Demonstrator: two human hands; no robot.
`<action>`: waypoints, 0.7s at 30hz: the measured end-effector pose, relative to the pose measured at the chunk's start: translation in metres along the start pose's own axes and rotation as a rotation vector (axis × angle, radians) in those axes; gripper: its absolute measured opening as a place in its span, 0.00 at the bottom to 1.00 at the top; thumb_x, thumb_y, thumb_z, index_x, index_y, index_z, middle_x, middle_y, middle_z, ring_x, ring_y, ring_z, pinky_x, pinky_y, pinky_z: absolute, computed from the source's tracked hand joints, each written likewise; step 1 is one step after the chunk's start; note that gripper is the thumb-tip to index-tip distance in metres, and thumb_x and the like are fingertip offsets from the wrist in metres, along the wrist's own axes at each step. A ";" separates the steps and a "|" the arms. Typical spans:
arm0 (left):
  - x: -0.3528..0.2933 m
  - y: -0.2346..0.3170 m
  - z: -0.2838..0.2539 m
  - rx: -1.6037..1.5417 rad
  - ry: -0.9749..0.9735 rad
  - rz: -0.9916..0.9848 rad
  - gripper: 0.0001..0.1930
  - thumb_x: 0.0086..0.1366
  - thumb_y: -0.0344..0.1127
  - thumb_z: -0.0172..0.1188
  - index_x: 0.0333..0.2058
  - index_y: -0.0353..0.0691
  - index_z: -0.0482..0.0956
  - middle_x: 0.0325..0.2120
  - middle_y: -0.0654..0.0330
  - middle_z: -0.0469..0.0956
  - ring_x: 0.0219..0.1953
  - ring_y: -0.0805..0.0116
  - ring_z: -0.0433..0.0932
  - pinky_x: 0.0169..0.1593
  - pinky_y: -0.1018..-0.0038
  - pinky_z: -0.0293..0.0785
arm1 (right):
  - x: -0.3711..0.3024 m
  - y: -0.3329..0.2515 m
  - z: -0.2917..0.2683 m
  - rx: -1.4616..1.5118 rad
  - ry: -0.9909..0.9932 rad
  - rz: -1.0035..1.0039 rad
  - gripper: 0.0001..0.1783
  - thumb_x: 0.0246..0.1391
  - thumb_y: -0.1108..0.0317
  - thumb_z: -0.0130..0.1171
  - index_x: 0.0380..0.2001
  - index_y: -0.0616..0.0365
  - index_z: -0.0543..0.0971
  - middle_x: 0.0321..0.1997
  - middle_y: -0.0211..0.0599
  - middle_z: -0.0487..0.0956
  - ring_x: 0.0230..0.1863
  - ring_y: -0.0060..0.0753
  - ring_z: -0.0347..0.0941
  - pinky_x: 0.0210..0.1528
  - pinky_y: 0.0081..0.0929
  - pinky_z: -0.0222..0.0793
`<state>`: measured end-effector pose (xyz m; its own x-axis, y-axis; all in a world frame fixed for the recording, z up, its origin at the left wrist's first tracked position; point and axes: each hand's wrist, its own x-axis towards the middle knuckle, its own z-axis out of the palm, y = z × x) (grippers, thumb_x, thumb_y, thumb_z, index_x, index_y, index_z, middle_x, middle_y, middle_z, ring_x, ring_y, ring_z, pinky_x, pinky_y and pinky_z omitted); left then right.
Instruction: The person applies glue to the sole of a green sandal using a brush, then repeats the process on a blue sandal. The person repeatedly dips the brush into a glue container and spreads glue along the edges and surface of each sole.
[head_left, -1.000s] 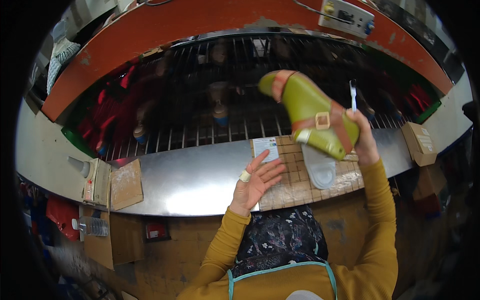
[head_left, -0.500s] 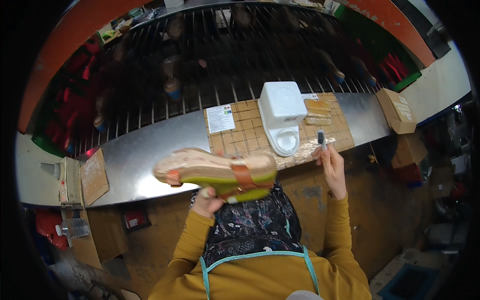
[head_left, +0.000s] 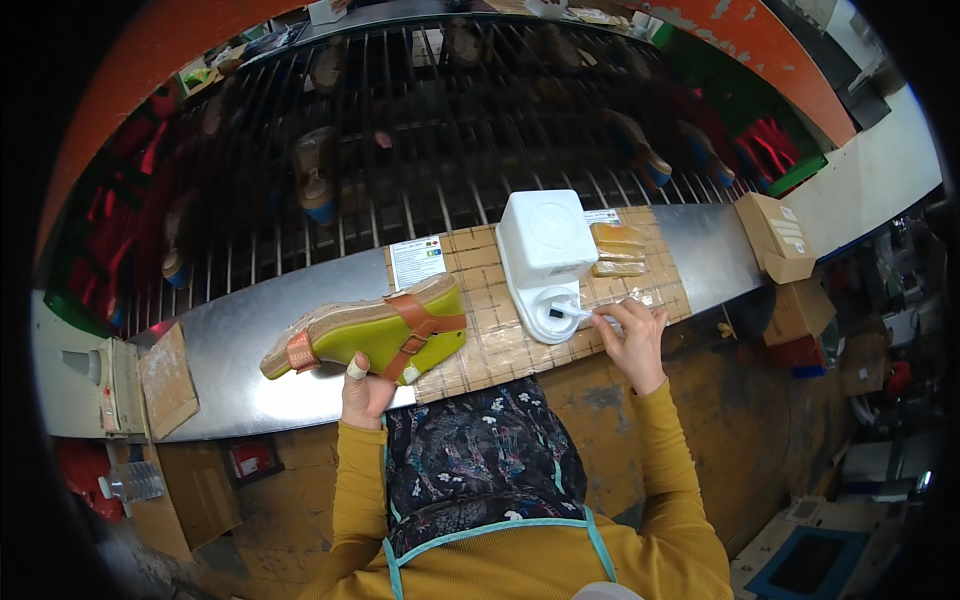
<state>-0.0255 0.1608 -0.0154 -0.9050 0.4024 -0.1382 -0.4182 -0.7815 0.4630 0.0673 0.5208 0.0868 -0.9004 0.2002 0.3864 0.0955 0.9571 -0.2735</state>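
My left hand (head_left: 366,393) grips a wedge sandal (head_left: 350,328) with brown straps, mounted on a green shoe last (head_left: 385,350). The sandal lies sideways, its sole turned away from me and its toe to the left. The thumb presses on the last; most of the other fingers are hidden beneath. Pinched in my right hand (head_left: 637,342) is a small brush (head_left: 577,314), its dark tip inside the round cup of a white dispenser (head_left: 549,240). The cup's contents are hard to make out.
Cardboard (head_left: 480,355) covers part of the metal ledge (head_left: 235,350). Amber blocks (head_left: 619,250) and a printed sheet (head_left: 416,262) flank the dispenser. Beyond runs a rack of dark bars with several shoes (head_left: 313,180). A carton (head_left: 775,238) stands right; a board (head_left: 168,382) leans left.
The brush has gone left and down into the dispenser's cup with my right hand. My left hand has shifted the sandal left and tilted its heel end upward.
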 end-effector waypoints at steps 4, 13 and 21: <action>-0.001 0.001 0.009 0.079 0.008 -0.012 0.50 0.47 0.52 0.76 0.64 0.44 0.58 0.62 0.55 0.63 0.65 0.53 0.60 0.70 0.53 0.55 | 0.004 -0.001 0.004 -0.102 0.125 -0.075 0.04 0.47 0.63 0.68 0.28 0.46 0.84 0.27 0.27 0.74 0.33 0.32 0.69 0.45 0.38 0.50; -0.002 0.000 0.020 0.064 -0.026 0.045 0.50 0.47 0.50 0.76 0.66 0.49 0.57 0.63 0.57 0.62 0.66 0.55 0.60 0.70 0.54 0.54 | -0.010 -0.017 -0.029 -0.135 0.357 -0.037 0.09 0.48 0.63 0.69 0.35 0.44 0.86 0.27 0.24 0.74 0.31 0.23 0.68 0.43 0.30 0.49; -0.016 0.005 0.036 0.080 -0.018 0.208 0.60 0.41 0.49 0.80 0.69 0.55 0.49 0.64 0.60 0.59 0.67 0.57 0.57 0.70 0.53 0.54 | -0.022 -0.013 -0.004 -0.090 0.231 -0.005 0.05 0.48 0.63 0.68 0.31 0.42 0.85 0.26 0.21 0.75 0.27 0.24 0.69 0.39 0.32 0.48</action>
<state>-0.0106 0.1683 0.0208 -0.9694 0.2450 -0.0173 -0.2142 -0.8088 0.5477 0.0875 0.5049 0.0856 -0.7812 0.2283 0.5811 0.1382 0.9709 -0.1957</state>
